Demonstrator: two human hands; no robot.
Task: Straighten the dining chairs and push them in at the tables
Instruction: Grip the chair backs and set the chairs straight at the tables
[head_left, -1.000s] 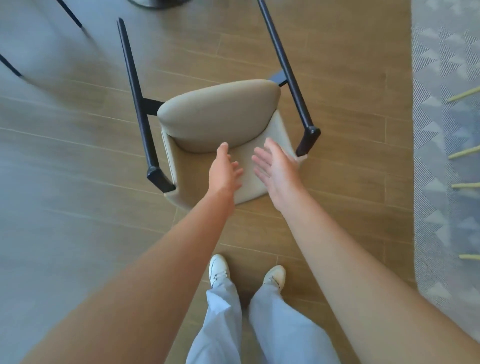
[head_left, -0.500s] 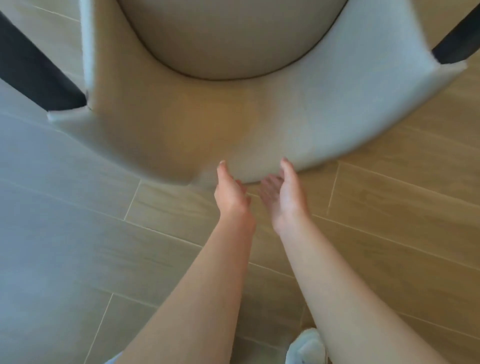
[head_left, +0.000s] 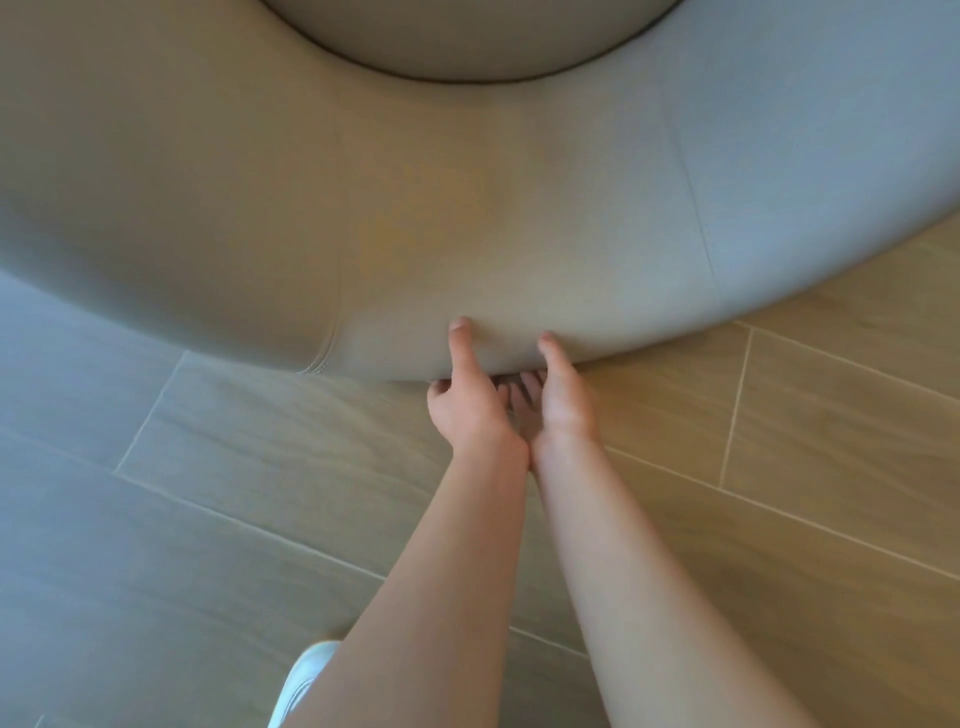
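While I lean in close, the beige chair (head_left: 467, 208) fills the far half of my view, its curved near edge just above the wood-plank floor (head_left: 779, 467). My left hand (head_left: 467, 405) and right hand (head_left: 558, 402) grip that edge side by side, thumbs on top, fingers curled beneath. Bare floor spreads left, right and near, beside my white shoe (head_left: 306, 675).

Beige upholstered chair (head_left: 467, 208), close up

Soft, even daylight; a cool bluish cast on the left, warmer tones on the right. Mild overall blur, wide-angle bending at the edges.
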